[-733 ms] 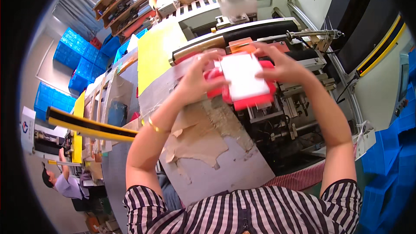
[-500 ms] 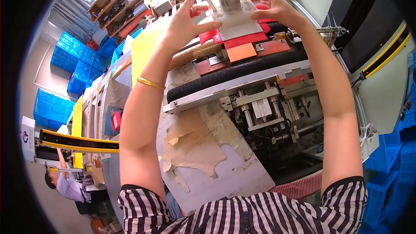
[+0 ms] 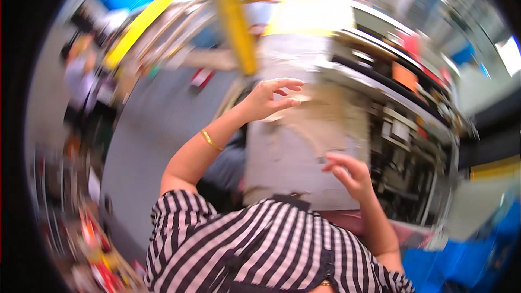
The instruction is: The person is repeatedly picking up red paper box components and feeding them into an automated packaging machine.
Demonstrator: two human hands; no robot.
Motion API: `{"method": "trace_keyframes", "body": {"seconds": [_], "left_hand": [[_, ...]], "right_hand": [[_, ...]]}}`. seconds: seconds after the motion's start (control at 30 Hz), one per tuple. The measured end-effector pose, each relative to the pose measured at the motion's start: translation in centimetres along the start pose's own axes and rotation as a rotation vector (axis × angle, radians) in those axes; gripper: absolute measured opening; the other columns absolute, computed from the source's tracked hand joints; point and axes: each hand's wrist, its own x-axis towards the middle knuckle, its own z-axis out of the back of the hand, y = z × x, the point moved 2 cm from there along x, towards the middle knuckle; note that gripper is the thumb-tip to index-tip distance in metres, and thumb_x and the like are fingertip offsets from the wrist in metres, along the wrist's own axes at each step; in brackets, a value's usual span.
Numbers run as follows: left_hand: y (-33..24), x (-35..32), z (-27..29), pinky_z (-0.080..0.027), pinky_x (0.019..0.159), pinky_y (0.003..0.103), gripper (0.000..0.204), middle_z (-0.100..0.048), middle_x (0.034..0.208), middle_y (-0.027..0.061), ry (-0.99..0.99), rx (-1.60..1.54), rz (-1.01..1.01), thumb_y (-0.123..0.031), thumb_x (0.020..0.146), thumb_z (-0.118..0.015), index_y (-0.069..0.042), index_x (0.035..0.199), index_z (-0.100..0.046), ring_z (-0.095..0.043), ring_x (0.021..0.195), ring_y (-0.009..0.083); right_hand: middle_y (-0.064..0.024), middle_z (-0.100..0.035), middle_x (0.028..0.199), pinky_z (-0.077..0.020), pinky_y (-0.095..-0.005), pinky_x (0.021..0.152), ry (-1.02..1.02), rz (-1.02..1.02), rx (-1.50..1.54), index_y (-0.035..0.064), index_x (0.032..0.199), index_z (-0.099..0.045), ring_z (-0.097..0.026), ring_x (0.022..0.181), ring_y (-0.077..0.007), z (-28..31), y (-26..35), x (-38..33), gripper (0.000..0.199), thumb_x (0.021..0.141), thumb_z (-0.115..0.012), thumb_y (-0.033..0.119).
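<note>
My left hand [image 3: 274,97] hovers over the far left part of a pale grey panel [image 3: 287,168], fingers apart and nothing in them. Above the right side of that panel is my right hand [image 3: 350,173], smeared by motion, with its fingers bent, thumb and forefinger apart and nothing visible between them. Torn brown paper [image 3: 320,125] lies on the panel between the hands. To the right stands a machine with a black roller [image 3: 374,89]. An orange sheet [image 3: 404,77] lies across the roller area, away from both hands.
A grey tabletop [image 3: 163,119] spreads to my left, with a red item [image 3: 202,77] on it. A yellow post [image 3: 233,21] rises at its far end. Another person [image 3: 78,76] is at the far left. Blue crates [image 3: 461,266] stand at the lower right.
Both hands have left the white fixture on the machine and drawn back toward me, apart from it. The view has swung left, bringing the grey tabletop in and blurring the scene.
</note>
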Motion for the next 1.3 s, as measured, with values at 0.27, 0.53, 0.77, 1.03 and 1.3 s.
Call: {"method": "trace_keyframes", "body": {"seconds": [0.27,0.53,0.77,1.03,1.3], "left_hand": [[20.6,-44.1,16.9,-0.049,0.064,0.024,0.02,-0.07,0.083,0.0029,-1.318,-0.151,0.588,-0.022,0.091,-0.065,-0.005,0.101,-0.069,-0.064,0.075,0.009],[17.2,-89.8,10.9,-0.054,0.08,0.042,0.019,-0.069,0.102,0.0144,-1.614,0.628,2.022,-0.023,0.084,-0.061,-0.011,0.095,-0.07,-0.067,0.09,0.0294],[9.9,-105.9,6.0,-0.037,0.108,0.044,0.044,-0.046,0.143,0.0152,-1.79,1.022,2.345,-0.029,0.091,-0.057,-0.013,0.133,-0.054,-0.047,0.129,0.0356],[10.7,-106.0,7.4,-0.028,0.112,0.046,0.049,-0.047,0.143,0.0186,-1.903,1.116,2.202,-0.035,0.093,-0.051,-0.006,0.132,-0.055,-0.043,0.13,0.0384],[16.3,-88.9,16.8,-0.055,0.07,0.035,0.026,-0.072,0.088,0.0137,-1.439,0.772,1.588,-0.019,0.084,-0.068,0.002,0.099,-0.069,-0.07,0.082,0.0241]], "right_hand": [[-0.0103,-0.071,0.096,-0.0476,-0.0299,0.085,0.479,-0.079,0.096,-0.0006,0.117,-0.064,-0.065,0.093,-0.0181,-19.8,0.9,4.7,0.03,0.091,-0.059,0.015],[-0.0115,-0.069,0.108,-0.0477,-0.0293,0.085,1.204,-0.03,-0.156,-0.0011,0.125,-0.058,-0.063,0.095,-0.0165,-41.1,2.0,13.2,0.049,0.091,-0.064,0.035],[-0.0127,-0.07,0.107,-0.048,-0.0356,0.09,1.359,-0.147,-0.261,0.0022,0.121,-0.061,-0.065,0.101,-0.0266,-50.5,2.2,16.8,0.042,0.084,-0.068,0.022],[-0.0141,-0.069,0.106,-0.0488,-0.0367,0.09,1.47,-0.061,-0.403,0.0025,0.121,-0.061,-0.064,0.102,-0.0292,-53.0,0.7,14.4,0.044,0.079,-0.072,0.011],[-0.0141,-0.068,0.106,-0.0494,-0.0382,0.088,1.3,0.09,-0.395,0.0025,0.121,-0.06,-0.063,0.101,-0.0309,-45.4,1.1,11.9,0.043,0.081,-0.071,0.015]]}}
